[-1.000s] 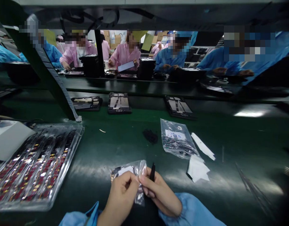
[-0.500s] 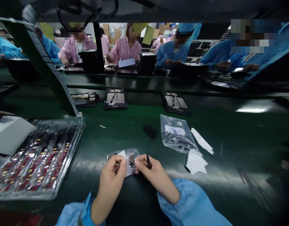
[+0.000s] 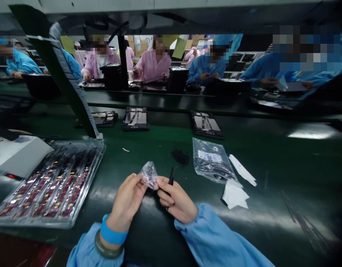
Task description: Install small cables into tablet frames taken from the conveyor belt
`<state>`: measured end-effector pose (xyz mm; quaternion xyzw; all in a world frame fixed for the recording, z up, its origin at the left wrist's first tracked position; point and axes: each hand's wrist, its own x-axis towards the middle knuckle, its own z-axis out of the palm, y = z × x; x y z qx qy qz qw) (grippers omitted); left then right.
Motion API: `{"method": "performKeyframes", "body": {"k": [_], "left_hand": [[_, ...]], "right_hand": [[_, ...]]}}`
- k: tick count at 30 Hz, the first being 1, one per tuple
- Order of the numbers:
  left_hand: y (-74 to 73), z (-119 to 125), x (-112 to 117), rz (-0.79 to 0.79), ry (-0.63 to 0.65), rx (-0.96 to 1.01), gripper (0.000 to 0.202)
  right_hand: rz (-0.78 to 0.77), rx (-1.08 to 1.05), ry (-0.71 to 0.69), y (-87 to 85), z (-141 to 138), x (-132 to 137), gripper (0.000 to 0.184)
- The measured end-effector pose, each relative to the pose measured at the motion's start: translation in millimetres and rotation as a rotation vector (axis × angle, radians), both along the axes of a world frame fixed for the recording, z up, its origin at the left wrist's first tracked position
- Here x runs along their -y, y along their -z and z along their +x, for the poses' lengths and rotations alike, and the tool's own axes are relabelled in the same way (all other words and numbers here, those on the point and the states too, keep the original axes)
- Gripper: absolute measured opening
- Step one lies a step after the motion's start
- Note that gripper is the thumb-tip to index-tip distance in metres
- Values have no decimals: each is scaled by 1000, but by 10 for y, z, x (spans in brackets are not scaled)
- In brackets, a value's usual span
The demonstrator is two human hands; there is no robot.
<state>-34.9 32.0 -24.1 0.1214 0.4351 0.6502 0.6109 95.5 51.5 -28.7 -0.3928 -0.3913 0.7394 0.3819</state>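
Between both hands a small clear plastic bag (image 3: 149, 174) is stretched above the green bench. My left hand (image 3: 129, 196) pinches its left side with closed fingers. At the bag's lower right, my right hand (image 3: 176, 200) grips the edge between thumb and finger. Black tweezers (image 3: 171, 176) also sit in my right hand, pointing up and away from me. What is inside the bag is hard to make out. Just beyond the hands lies a loose pile of small black parts (image 3: 180, 157). A larger labelled zip bag (image 3: 212, 159) of dark pieces rests to the right.
On the left, a clear tray (image 3: 100, 148) holds rows of red and black parts beside a white box (image 3: 26, 155). White paper pieces (image 3: 234, 194) lie right. Flat device units (image 3: 136, 118) line the bench's far side. A slanted post (image 3: 73, 89) rises at left; co-workers sit opposite.
The small bag has been lifted and turned up, and the white slip and gold-coloured bits in it no longer show. The tweezers point more upright. The view has shifted slightly.
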Motion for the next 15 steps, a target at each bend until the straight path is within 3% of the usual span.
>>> {"method": "performKeyframes", "body": {"k": [4,8,12,15], "left_hand": [[6,52,-4,18,48,-2,25],[-15,53,45,48,88,-114,54],[-44,8,43,130,231,-269,37],[-47,-23,22,139,206,-265,34]], "right_hand": [[102,29,109,120,-71,-12,46],[227,85,179,153,-139,-11,43],[302,139,204,144,-186,6,39],[327,182,247,145,-187,1,36]]}}
